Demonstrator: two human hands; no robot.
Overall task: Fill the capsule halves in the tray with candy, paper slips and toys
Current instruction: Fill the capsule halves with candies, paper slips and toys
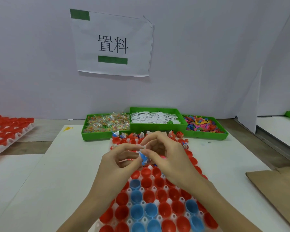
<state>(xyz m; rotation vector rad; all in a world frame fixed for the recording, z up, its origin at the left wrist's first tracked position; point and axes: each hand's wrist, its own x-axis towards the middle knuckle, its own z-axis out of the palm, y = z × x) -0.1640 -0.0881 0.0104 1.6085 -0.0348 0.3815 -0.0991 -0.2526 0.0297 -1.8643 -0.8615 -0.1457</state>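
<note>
Pinching a small blue toy between them, the left hand and right hand meet at the centre of the frame, fingers curled round it; a bit of white paper shows just above the toy, which hangs roughly upright. Both hands hover over the white tray of red and blue capsule halves, whose long axis runs from the bottom centre up toward the bins; its near cups face up with nothing in them, while far cups near the bins hold wrapped pieces. White counter lies open on either side of the tray. Beyond it, three green bins sit side by side: candy at left, paper slips in the middle, coloured toys at right. A second tray sits at the left edge, cardboard at lower right, and a paper sign hangs on the wall above.
</note>
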